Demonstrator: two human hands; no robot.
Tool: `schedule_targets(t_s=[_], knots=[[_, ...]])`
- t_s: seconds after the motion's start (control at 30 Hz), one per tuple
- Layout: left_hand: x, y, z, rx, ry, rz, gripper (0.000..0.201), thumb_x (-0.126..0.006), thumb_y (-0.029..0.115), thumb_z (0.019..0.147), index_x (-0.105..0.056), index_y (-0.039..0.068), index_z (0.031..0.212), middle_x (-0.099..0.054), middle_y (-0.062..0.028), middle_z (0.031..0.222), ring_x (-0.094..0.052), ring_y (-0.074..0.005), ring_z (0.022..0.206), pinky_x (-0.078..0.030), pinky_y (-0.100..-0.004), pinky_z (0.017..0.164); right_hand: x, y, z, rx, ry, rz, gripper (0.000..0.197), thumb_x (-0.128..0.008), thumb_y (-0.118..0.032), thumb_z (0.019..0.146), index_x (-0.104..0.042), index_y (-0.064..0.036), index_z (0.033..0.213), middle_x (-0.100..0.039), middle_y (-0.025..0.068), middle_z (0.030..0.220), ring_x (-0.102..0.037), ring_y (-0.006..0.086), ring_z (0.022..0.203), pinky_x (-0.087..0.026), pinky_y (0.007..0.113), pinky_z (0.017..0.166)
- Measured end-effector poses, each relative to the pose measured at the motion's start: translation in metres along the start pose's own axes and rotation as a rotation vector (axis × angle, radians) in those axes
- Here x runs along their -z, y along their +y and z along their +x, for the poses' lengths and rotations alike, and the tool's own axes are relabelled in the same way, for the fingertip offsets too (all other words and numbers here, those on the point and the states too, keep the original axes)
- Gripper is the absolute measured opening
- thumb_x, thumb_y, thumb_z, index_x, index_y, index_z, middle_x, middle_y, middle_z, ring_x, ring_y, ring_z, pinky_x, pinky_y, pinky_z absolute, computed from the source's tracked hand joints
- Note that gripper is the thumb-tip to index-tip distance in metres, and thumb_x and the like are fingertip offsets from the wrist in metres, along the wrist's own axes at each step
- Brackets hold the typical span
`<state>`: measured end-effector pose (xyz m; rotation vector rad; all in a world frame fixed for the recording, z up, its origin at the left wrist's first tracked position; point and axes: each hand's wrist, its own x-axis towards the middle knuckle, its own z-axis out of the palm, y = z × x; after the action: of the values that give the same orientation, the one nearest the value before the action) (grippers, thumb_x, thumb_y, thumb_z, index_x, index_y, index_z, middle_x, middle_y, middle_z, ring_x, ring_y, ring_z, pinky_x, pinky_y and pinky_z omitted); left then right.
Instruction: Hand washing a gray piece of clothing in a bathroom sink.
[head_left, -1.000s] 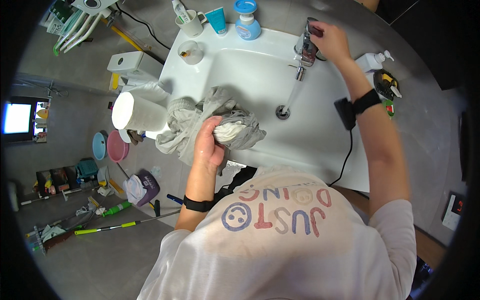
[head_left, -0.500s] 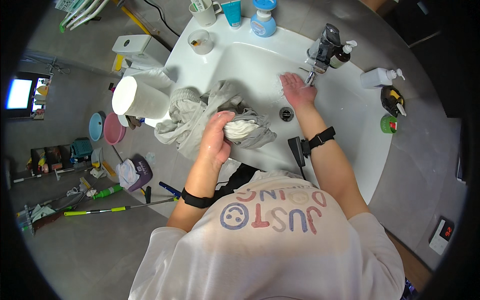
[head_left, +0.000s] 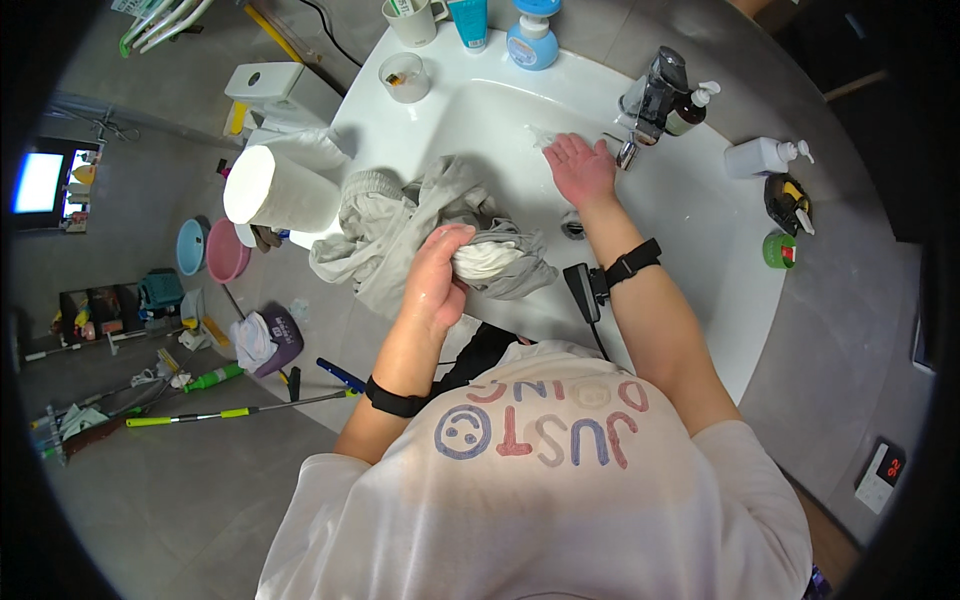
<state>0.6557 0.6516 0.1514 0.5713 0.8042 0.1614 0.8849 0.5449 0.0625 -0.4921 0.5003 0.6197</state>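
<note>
In the white sink (head_left: 700, 240), a wet grey garment (head_left: 385, 235) is heaped over the near left rim, with its gathered elastic edge toward the left. My left hand (head_left: 437, 280) is closed on a bunched part of it, where a white patch of cloth (head_left: 485, 260) shows among the grey folds. My right hand (head_left: 583, 172) is open and wet, palm up and fingers spread, just left of the chrome faucet (head_left: 660, 90). Water splashes off its fingertips onto the basin. Below that wrist, the round drain (head_left: 571, 226) is partly covered.
Along the far rim stand a clear cup (head_left: 404, 80), a white mug (head_left: 412, 25), a blue tube (head_left: 470, 25) and a blue pump bottle (head_left: 532, 42). Pump bottles (head_left: 765, 156) are near the right rim. A tall white cylinder (head_left: 280, 190) adjoins the left rim.
My right hand has shifted left from beneath the spout, and the water splash has moved with its fingertips. My left hand keeps its grip on the garment, nearly still.
</note>
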Motion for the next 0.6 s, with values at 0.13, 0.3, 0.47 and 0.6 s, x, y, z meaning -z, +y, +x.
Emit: schedule_targets(t_s=[0.13,0.3,0.47,0.6], knots=[[0.001,0.0,-0.001,-0.006,0.053,0.015,0.023,-0.06,0.013,0.083,-0.057,0.006,0.104,-0.06,-0.0047,0.099,-0.058,-0.0192,0.093,-0.047,-0.0338,0.084,0.029,-0.003,-0.002,0.015,0.057,-0.104,0.061,-0.02,-0.043,0.097,-0.036,0.0061,0.13,-0.037,0.0199,0.139,-0.03,0.0306,0.131,-0.022,0.043,0.112],[0.005,0.002,0.002,-0.022,0.024,-0.006,0.02,-0.061,0.013,0.082,-0.056,0.006,0.1,-0.059,-0.0033,0.094,-0.057,-0.0164,0.089,-0.046,-0.0302,0.081,0.05,-0.006,-0.025,0.042,0.233,0.098,0.056,-0.026,-0.04,0.097,-0.043,0.0063,0.124,-0.05,0.0221,0.124,-0.049,0.0313,0.115,-0.039,0.042,0.103],[0.002,0.007,0.004,-0.03,0.012,0.013,0.017,-0.063,0.012,0.08,-0.056,0.007,0.095,-0.058,-0.0025,0.091,-0.056,-0.0146,0.086,-0.045,-0.0285,0.079,0.06,-0.006,-0.054,-0.347,-0.203,-0.648,0.047,-0.04,-0.037,0.095,-0.053,0.0046,0.115,-0.062,0.0175,0.105,-0.061,0.0266,0.094,-0.049,0.038,0.088],[-0.003,0.01,0.004,-0.038,0.037,0.019,0.017,-0.063,0.01,0.08,-0.056,0.006,0.095,-0.058,-0.0032,0.09,-0.057,-0.0148,0.084,-0.046,-0.0287,0.078,0.087,-0.012,-0.059,-0.475,-0.187,-1.517,0.042,-0.05,-0.039,0.09,-0.058,-0.0001,0.103,-0.064,0.012,0.088,-0.063,0.0229,0.077,-0.053,0.035,0.075]])
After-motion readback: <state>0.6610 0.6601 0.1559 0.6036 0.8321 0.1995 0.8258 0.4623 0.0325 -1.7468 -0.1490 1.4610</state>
